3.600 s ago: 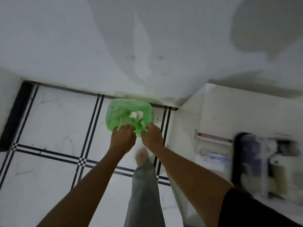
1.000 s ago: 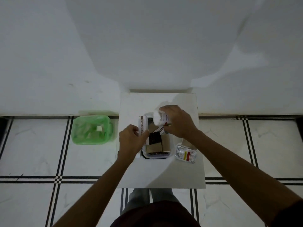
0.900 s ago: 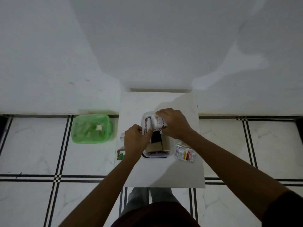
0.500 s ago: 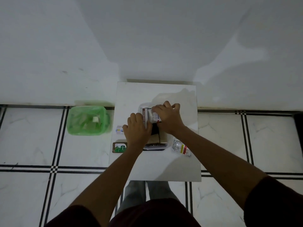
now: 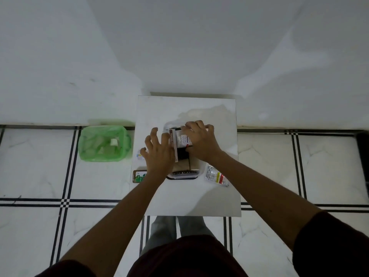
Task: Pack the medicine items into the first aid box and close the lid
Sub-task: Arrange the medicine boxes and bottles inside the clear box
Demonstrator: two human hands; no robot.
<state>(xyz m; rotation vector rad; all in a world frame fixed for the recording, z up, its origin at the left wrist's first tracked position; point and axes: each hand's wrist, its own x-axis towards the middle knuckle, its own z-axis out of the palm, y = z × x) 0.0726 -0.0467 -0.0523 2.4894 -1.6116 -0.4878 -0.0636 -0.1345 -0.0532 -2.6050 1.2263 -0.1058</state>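
The first aid box [image 5: 182, 175], a clear plastic tub, stands in the middle of a small white table [image 5: 185, 200]. It holds brown cartons, a long brown-striped carton [image 5: 173, 145] and a white medicine box [image 5: 182, 139]. My right hand [image 5: 200, 143] curls over the white medicine box and presses it down inside the tub. My left hand [image 5: 158, 154] lies over the tub's left side with its fingers spread. A sachet with a yellow and red label [image 5: 216, 176] lies on the table right of the tub. No lid shows.
A brown and green packet [image 5: 139, 176] and a small white item [image 5: 139, 155] lie at the table's left edge. A green bin [image 5: 103, 143] with scraps stands on the tiled floor to the left. A white wall runs behind the table.
My left hand has let go of the tub's side and spread its fingers. My right hand has pushed the white medicine box lower among the cartons. Much earlier both hands were at the green bin.
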